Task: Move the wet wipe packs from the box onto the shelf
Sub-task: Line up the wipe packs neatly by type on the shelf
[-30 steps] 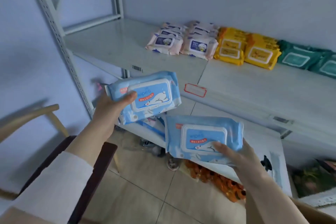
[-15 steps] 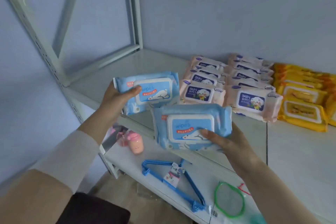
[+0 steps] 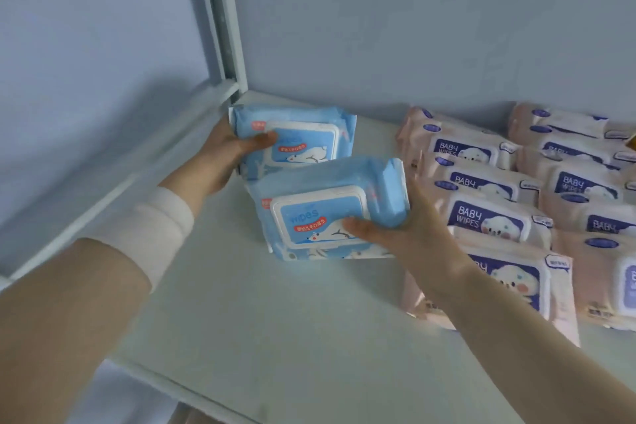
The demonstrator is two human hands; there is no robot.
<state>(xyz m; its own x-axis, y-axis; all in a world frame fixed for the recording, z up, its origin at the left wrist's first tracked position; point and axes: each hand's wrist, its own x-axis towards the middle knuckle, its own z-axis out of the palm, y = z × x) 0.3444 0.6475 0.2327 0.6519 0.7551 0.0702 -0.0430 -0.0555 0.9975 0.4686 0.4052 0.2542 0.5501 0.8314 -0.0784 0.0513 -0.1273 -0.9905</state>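
Note:
My left hand (image 3: pixel 220 155) grips a blue wet wipe pack (image 3: pixel 303 138) by its left end, near the back left corner of the pale shelf (image 3: pixel 275 320). Just in front of it, my right hand (image 3: pixel 409 234) holds a second blue wet wipe pack (image 3: pixel 323 203), thumb on its white lid. Both packs hang low over the shelf board, lids up; whether they touch the board I cannot tell. The box is out of view.
Two rows of pink baby wipe packs (image 3: pixel 488 217) fill the shelf to the right, close to my right hand. A white upright post (image 3: pixel 223 27) and side rail (image 3: pixel 113 189) bound the shelf on the left. The wall stands right behind.
Both hands have carried the blue packs forward and down over the shelf, from the front edge toward its back left corner. The view has moved closer to the shelf.

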